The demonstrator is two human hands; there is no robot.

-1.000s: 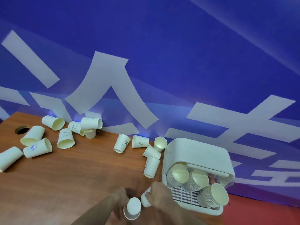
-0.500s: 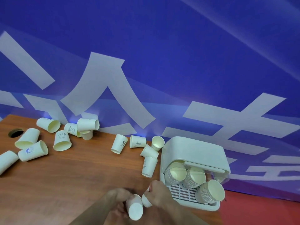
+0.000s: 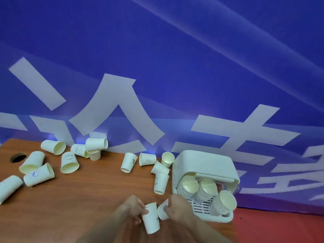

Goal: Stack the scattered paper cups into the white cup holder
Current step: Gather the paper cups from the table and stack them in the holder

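1. The white plastic cup holder (image 3: 203, 165) already has three stacks of cups inside.
2. Just left of it, left hand (image 3: 134, 208) grips one white paper cup (image 3: 151, 219) and right hand (image 3: 176, 209) pinches another cup (image 3: 162, 212).
3. Roughly a dozen loose cups (image 3: 69, 163) are further left, so maybe halfway.

Matt white paper cups (image 3: 69, 163) on a smooth wood-grain table (image 3: 78, 193), smooth white plastic holder (image 3: 204, 163) with slotted base, blue backdrop (image 3: 175, 58) with faint sheen

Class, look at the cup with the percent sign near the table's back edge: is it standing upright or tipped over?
Tipped over. The percent-sign cup lies on its side on the table, its open rim toward the camera.
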